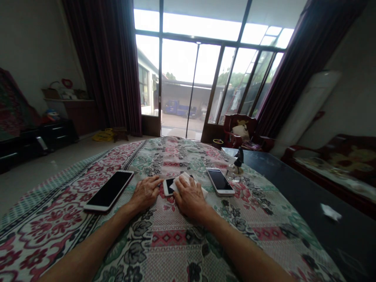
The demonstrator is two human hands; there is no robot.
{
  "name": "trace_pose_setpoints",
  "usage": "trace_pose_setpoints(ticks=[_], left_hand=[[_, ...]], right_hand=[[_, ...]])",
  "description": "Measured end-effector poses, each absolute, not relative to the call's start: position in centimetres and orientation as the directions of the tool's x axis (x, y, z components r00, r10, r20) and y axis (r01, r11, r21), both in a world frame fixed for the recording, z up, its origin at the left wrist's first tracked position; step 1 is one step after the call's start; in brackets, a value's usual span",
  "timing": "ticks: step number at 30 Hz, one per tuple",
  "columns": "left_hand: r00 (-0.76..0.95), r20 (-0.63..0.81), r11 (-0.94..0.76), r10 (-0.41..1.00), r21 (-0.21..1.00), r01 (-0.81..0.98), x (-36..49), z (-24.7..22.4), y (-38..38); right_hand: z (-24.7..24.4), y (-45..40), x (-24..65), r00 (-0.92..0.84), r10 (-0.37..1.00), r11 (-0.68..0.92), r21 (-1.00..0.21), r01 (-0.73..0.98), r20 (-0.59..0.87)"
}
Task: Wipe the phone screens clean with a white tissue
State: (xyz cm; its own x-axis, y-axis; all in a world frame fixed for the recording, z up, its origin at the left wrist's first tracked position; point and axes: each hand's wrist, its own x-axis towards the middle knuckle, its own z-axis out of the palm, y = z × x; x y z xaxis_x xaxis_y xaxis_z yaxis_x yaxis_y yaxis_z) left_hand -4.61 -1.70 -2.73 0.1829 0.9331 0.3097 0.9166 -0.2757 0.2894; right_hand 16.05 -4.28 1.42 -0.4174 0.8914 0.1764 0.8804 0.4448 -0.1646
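Observation:
A small white phone point(168, 187) lies face up on the patterned cloth between my hands, much of its screen covered. My right hand point(190, 197) presses a crumpled white tissue point(205, 192) down on it, the fingers bent over the tissue. Flat on the cloth to the left rests my left hand point(145, 192), fingers stretched out, with the fingertips at the phone's left end. Whether they touch it I cannot tell. A large phone with a dark screen point(110, 191) lies further left. Right of my hands is another white phone point(219, 181), also face up.
The floral tablecloth point(176, 237) covers a rounded table. Behind the right phone stand a dark figurine point(239, 156) and a clear object point(233, 173). A dark tabletop point(305, 196) on the right holds a crumpled white tissue point(331, 212). Wooden seats point(349, 156) stand beyond.

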Motion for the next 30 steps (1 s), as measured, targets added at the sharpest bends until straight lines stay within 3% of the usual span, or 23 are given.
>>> trace_pose_setpoints(ticks=[8,24,27,30], left_hand=[[0.166,0.302,-0.251,0.939,0.270,0.930,-4.5,-2.6,-1.9],[0.173,0.285,-0.258,0.943,0.297,0.919,-4.6,-2.5,-1.8],[0.180,0.300,-0.270,0.937,0.292,0.918,-4.6,-2.5,-1.9],[0.183,0.303,-0.272,0.935,0.285,0.919,-4.5,-2.4,-2.0]], right_hand=[[1.5,-6.8,13.8,-0.652,0.737,0.676,-0.221,0.704,0.179],[0.7,-1.5,16.9,-0.345,0.927,0.369,-0.209,0.906,0.145],[1.0,-2.1,16.9,-0.356,0.923,0.381,-0.218,0.898,0.148],[1.2,-3.6,16.2,-0.473,0.866,0.499,-0.211,0.841,0.161]])
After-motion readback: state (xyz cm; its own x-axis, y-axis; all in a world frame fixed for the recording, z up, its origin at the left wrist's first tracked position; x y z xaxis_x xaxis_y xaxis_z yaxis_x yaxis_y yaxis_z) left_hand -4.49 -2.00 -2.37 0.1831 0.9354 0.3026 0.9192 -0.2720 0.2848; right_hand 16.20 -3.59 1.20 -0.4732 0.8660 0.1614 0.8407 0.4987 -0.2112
